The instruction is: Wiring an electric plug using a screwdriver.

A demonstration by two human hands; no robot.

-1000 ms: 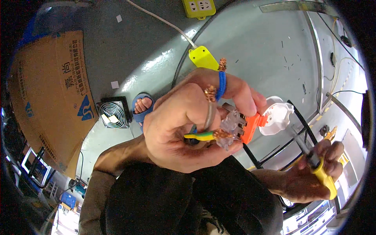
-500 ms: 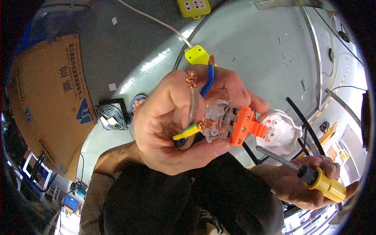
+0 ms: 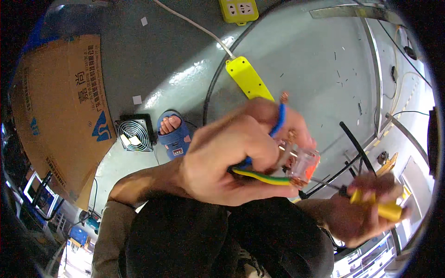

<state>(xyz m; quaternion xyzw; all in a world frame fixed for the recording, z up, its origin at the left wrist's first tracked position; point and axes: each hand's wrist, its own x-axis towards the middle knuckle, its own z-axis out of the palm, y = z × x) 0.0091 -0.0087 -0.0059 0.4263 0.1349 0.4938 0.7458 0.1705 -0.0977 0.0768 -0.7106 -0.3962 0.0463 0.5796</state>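
My left hand [image 3: 232, 153] is closed around a clear plastic plug core [image 3: 303, 163] with an orange face, which points right. Stripped wires come out around my fingers: a blue wire [image 3: 279, 121] bends upward to a bare copper end, and a yellow-green wire [image 3: 262, 176] runs along my thumb, its copper end at the core's lower edge. Another copper end shows between them, its insulation mostly hidden. At the lower right, my right hand [image 3: 359, 217], blurred by motion, grips a screwdriver [image 3: 389, 211] by its yellow handle. The thin shaft points left toward the orange face; whether its tip touches is unclear.
A yellow-green power strip [image 3: 248, 78] lies on the floor beyond my left hand, with another yellow socket box [image 3: 239, 10] farther off. Left are a large cardboard box [image 3: 60, 102], a small fan [image 3: 134, 134] and a sandalled foot [image 3: 172, 134]. Black metal bars [image 3: 357, 143] stand right.
My left hand has moved right and turned the plug core, so its orange face is mostly turned away. The screwdriver shaft has swung lower toward the core. The white plug shell has gone from sight.
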